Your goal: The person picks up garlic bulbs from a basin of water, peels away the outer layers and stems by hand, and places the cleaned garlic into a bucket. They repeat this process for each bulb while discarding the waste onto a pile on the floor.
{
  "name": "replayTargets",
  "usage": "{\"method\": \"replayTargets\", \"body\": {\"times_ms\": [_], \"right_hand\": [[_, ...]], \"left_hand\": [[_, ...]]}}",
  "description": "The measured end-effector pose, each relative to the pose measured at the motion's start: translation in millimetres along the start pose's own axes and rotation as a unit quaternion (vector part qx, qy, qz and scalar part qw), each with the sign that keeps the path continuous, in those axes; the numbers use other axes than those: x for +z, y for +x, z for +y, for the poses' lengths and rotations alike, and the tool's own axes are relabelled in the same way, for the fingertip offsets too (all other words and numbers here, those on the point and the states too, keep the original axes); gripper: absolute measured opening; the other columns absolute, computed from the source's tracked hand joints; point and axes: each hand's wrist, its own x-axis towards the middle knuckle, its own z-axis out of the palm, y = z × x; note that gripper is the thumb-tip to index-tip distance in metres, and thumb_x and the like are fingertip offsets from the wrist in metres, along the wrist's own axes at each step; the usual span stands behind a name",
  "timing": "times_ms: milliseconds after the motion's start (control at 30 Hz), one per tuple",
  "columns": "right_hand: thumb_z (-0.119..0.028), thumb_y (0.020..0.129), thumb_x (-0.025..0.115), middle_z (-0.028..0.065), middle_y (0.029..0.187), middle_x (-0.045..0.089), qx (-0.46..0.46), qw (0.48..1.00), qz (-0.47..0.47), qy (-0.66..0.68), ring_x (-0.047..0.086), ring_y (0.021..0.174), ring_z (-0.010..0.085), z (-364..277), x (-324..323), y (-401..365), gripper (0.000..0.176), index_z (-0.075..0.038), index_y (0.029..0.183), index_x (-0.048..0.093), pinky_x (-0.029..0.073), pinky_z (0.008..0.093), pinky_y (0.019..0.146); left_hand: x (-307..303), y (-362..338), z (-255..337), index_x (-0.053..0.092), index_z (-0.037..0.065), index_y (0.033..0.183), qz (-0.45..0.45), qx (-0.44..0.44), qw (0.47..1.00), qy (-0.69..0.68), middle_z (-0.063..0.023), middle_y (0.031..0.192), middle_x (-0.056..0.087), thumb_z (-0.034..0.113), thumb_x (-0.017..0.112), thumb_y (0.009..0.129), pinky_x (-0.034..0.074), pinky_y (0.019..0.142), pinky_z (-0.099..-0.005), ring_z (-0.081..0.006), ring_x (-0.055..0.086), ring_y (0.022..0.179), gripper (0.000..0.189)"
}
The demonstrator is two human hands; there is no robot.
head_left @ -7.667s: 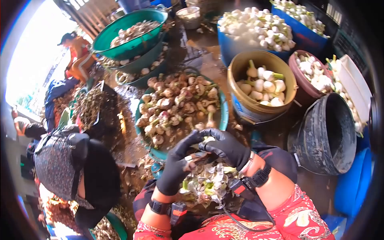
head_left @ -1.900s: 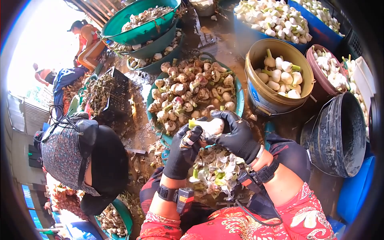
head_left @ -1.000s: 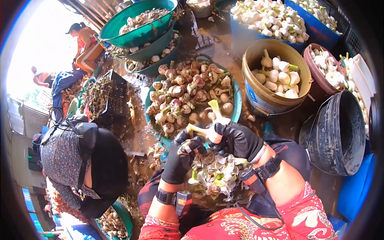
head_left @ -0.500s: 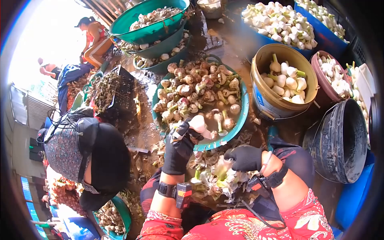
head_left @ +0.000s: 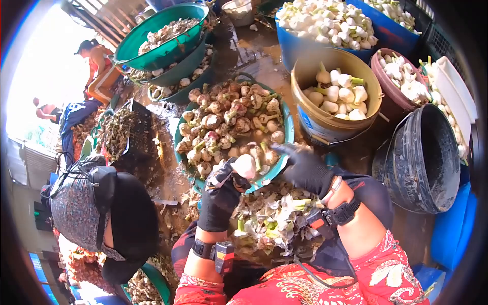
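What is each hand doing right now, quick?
Left hand: closed around a peeled white bulb.
Right hand: open, blurred, seemingly empty, by the green basin.

No text, number or brand can be read anywhere. The tan bucket (head_left: 330, 136) at far right carries a blue label (head_left: 305, 122) on its near wall, but the print is too blurred to make out. The red and black device (head_left: 223, 257) strapped below the left hand (head_left: 219, 193) shows no legible marking.
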Motion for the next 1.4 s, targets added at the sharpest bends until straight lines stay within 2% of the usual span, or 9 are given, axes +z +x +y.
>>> {"method": "replayTargets", "body": {"times_ms": [133,333,400,433,500,767,933,1167,1400], "right_hand": [[-0.018,0.084,0.068,0.0112,0.111,0.058,-0.055,0.937,-0.144,0.313,0.055,0.095,0.0098,12,18,-9,0.074,-0.008,0.144,0.026,0.049,0.0277,0.076],[-0.013,0.081,0.063,0.0071,0.089,0.065,-0.162,0.792,-0.071,0.585,0.063,0.075,0.0184,19,-62,-29,0.028,-0.002,0.107,0.059,0.05,0.0312,0.066],[-0.02,0.075,0.072,0.0068,0.099,0.064,-0.29,0.706,0.178,0.62,0.062,0.085,0.019,35,-114,-62,0.05,-0.004,0.118,0.051,0.051,0.0351,0.077],[-0.026,0.074,0.076,0.0106,0.113,0.059,-0.369,0.499,0.015,0.784,0.059,0.099,0.0201,57,-133,-68,0.072,-0.003,0.132,0.04,0.049,0.0369,0.085],[-0.031,0.073,0.077,0.013,0.126,0.05,-0.459,0.478,-0.032,0.748,0.056,0.101,0.021,32,-146,-90,0.102,0.0,0.145,0.013,0.048,0.0377,0.088],[-0.014,0.089,0.053,0.0108,0.103,0.062,-0.18,0.852,0.038,0.491,0.061,0.087,0.0168,37,-74,-30,0.026,-0.002,0.112,0.057,0.052,0.0312,0.079],[-0.01,0.088,0.053,0.0043,0.096,0.062,-0.078,0.901,0.116,0.411,0.058,0.084,0.0095,13,-60,-18,0.028,0.0,0.114,0.057,0.05,0.0247,0.075],[-0.005,0.087,0.053,0.0038,0.096,0.061,-0.012,0.925,0.126,0.359,0.057,0.085,0.007,6,-56,-3,0.029,0.004,0.115,0.055,0.046,0.0212,0.076],[-0.006,0.087,0.057,0.0001,0.09,0.06,-0.009,0.934,0.097,0.344,0.049,0.071,0.0026,5,-43,2,0.026,0.002,0.112,0.058,0.042,0.0167,0.063]], "left_hand": [[21,-7,19,0.062,0.002,0.083,-0.092,0.077,0.911,0.394,-0.009,0.074,0.061,0.013,0.043,0.093,0.045,0.059,-0.0311,-0.0181,0.058,0.065,0.024],[5,15,-4,0.046,0.0,0.127,-0.068,-0.106,0.984,-0.127,-0.0051,0.093,0.061,0.015,0.047,0.094,0.047,0.062,-0.0244,-0.0108,0.057,0.077,0.036],[-11,16,-13,0.045,-0.003,0.129,-0.065,-0.085,0.991,-0.079,-0.0079,0.095,0.062,0.014,0.045,0.096,0.048,0.066,-0.0257,-0.0126,0.058,0.077,0.036],[-5,9,-16,0.047,-0.004,0.127,0.011,-0.08,0.996,0.026,-0.0089,0.094,0.063,0.012,0.045,0.096,0.049,0.067,-0.0278,-0.0142,0.059,0.078,0.035],[-9,6,-26,0.06,-0.004,0.11,-0.041,0.05,0.975,0.212,-0.0086,0.092,0.064,0.012,0.051,0.093,0.049,0.064,-0.0295,-0.0145,0.06,0.075,0.025],[-50,25,-94,0.066,-0.001,0.102,-0.033,-0.117,0.869,0.479,-0.0093,0.082,0.068,0.017,0.066,0.083,0.049,0.068,-0.0276,-0.0113,0.061,0.074,0.026],[-102,69,-161,0.058,0.006,0.116,-0.138,-0.126,0.716,0.672,-0.0259,0.103,0.062,0.018,0.06,0.076,0.047,0.085,-0.0448,-0.0395,0.06,0.097,0.042],[-87,112,-205,0.059,0.007,0.115,-0.13,-0.316,0.738,0.582,-0.0201,0.11,0.063,0.048,0.072,0.069,0.047,0.087,-0.0407,-0.0351,0.059,0.105,0.063],[-106,98,-193,0.068,0.001,0.1,-0.064,-0.329,0.879,0.339,-0.0075,0.088,0.068,0.026,0.078,0.07,0.05,0.068,-0.0276,-0.0156,0.063,0.075,0.04]]}}
